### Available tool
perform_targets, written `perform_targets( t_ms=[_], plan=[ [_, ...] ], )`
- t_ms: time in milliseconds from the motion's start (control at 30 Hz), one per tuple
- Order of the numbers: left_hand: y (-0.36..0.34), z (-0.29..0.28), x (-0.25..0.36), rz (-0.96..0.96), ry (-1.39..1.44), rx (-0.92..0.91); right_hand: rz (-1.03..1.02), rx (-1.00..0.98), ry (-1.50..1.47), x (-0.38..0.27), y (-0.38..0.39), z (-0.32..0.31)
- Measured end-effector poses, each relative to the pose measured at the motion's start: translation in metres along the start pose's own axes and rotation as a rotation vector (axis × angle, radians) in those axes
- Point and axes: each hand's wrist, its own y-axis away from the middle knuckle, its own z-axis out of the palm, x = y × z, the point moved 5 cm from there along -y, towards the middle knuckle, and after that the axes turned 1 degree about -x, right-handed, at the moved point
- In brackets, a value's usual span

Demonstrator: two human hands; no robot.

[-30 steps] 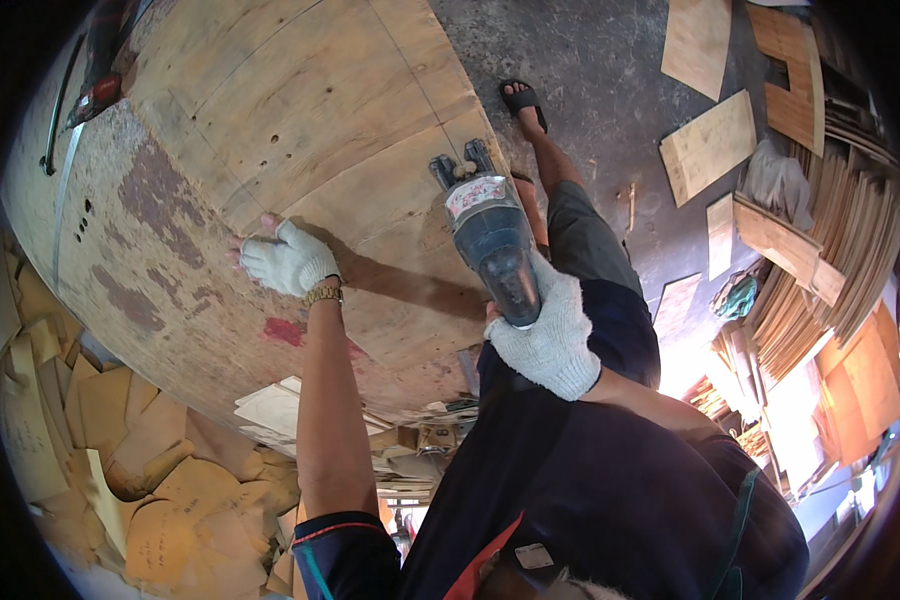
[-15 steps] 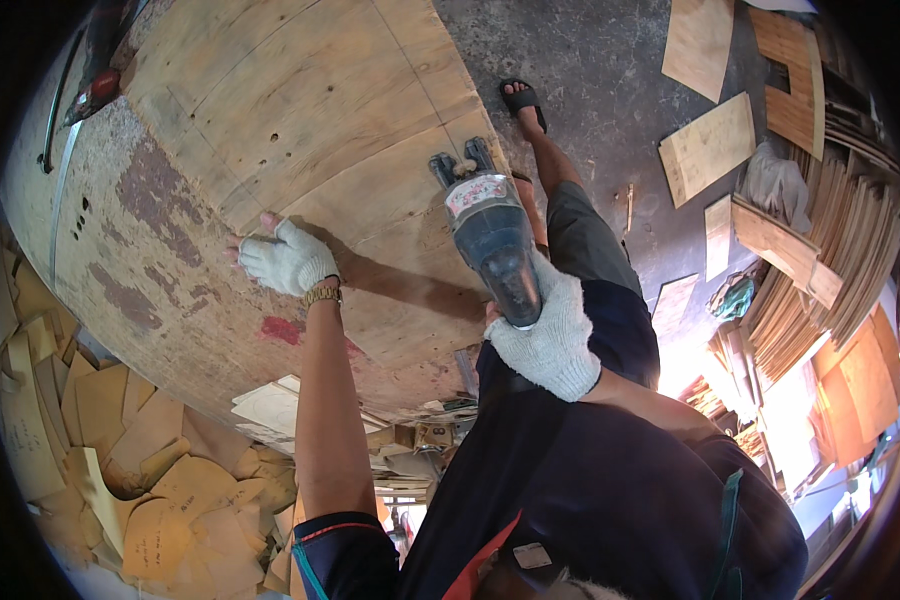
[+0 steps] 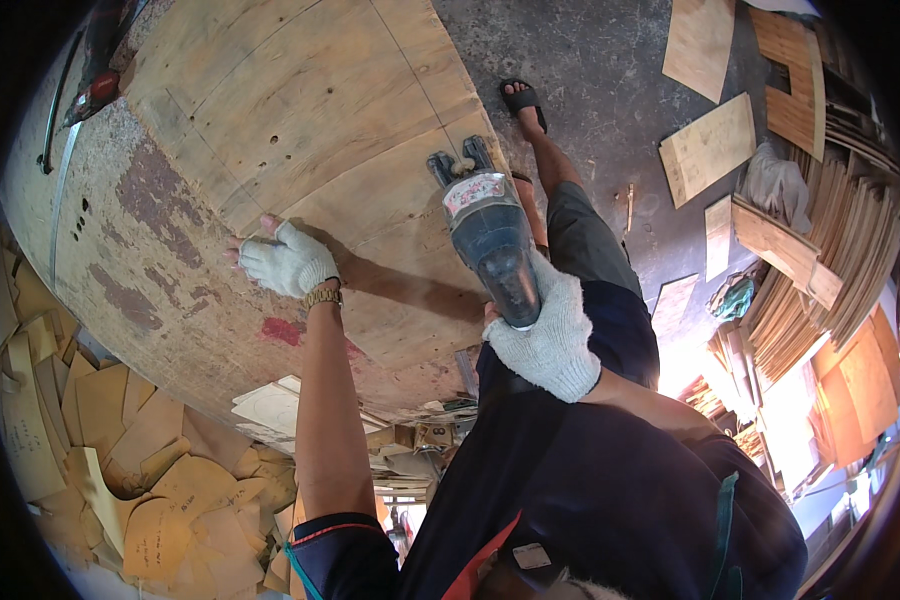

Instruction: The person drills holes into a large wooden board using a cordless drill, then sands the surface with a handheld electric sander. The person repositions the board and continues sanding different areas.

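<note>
My right hand [image 3: 538, 345], in a white fingerless glove, is wrapped round the barrel of a dark blue-grey power saw, apparently a jigsaw [image 3: 493, 245]. Its shoe rests by the right edge of a plywood sheet [image 3: 320, 90], where a drawn line meets it. My gloved left hand [image 3: 285, 260], a gold watch at its wrist, lies open on the plywood left of the saw, fingertips beside another faint line. The sheet sits on a worn board surface [image 3: 160, 290] with flaked paint and a red patch. The saw's blade is hidden.
At upper left lie a dark tool with red [image 3: 98, 88] and a metal strip [image 3: 67, 170]. Yellowish cut templates [image 3: 120, 420] pile at lower left. On the right, loose boards [image 3: 705, 150], plywood stacks [image 3: 820, 270] and a plastic bag [image 3: 775, 185] lie beyond my legs and sandalled foot [image 3: 520, 100].
The saw has crept very slightly up the picture along the drawn line. My left hand stays in the same place.
</note>
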Motion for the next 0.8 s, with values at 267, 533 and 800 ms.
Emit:
perform_targets(
  t_ms=[267, 533, 800],
  plan=[
    [0.001, -0.002, 0.002, -0.002, 0.039, 0.033, 0.055, -0.065, -0.112, -0.010, -0.010, -0.005],
    [0.003, -0.004, 0.003, 0.013, 0.033, 0.043, 0.093, -0.099, -0.167, -0.011, -0.013, -0.005],
    [-0.001, 0.001, -0.003, 0.010, 0.011, 0.033, 0.062, -0.089, -0.150, -0.015, -0.016, -0.006]
  ],
)
